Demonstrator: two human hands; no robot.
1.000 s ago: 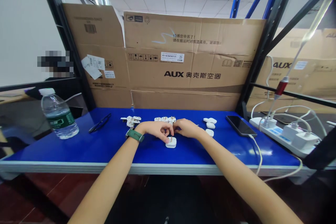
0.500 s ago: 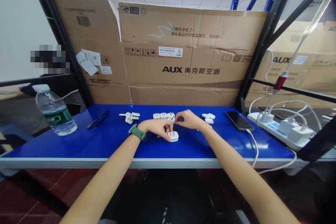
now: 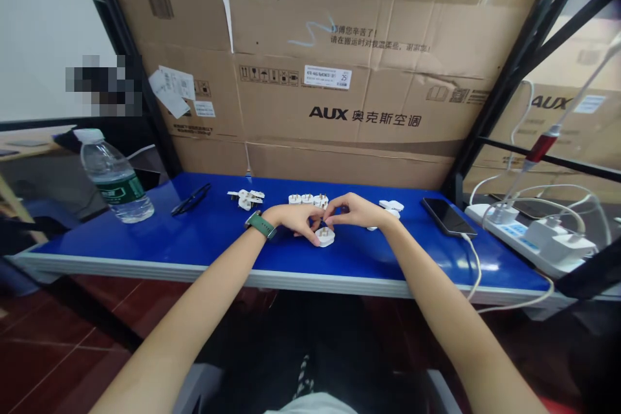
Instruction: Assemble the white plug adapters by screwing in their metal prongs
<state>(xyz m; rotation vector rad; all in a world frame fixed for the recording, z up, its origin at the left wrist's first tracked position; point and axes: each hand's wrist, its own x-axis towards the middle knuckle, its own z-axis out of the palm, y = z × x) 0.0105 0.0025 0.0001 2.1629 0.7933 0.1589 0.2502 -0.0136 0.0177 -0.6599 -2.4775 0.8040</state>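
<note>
Plugs everywhere on this blue table (image 3: 145,239), little white ones sorted into loose clusters along the back: one bunch to the left (image 3: 246,198) with prongs sticking out at odd angles, a neat row in the middle (image 3: 306,199) just behind the hands, and a few flat white caps (image 3: 391,206) off to the right, partly hidden by the wrist. My read is that the piles are kept apart by type so each bit is easy to grab, and the white plug (image 3: 325,236) being handled sits close to the front, right under both hands, prongs up so they're reachable. Left hand (image 3: 294,218), the one with the green watch (image 3: 261,224), is curled with the fingers bent down onto the near side of that plug, looks like it's steadying it against the table. Right hand (image 3: 353,212) is curled too, with thumb and forefinger brought together at the top of the plug, around the prongs; whether it's pinching a prong or some tiny separate piece is too small to tell. The two hands are almost touching each other over it. Off to the sides and out of the way: a water bottle (image 3: 116,179) standing upright far left, a pair of dark glasses (image 3: 191,199) lying flat between the bottle and the plugs, a phone (image 3: 444,216) face up on the right with a white cable running off the edge, and a power strip (image 3: 528,239) with chargers plugged in. Cardboard boxes (image 3: 359,77) stand flattened along the back like a wall.
</note>
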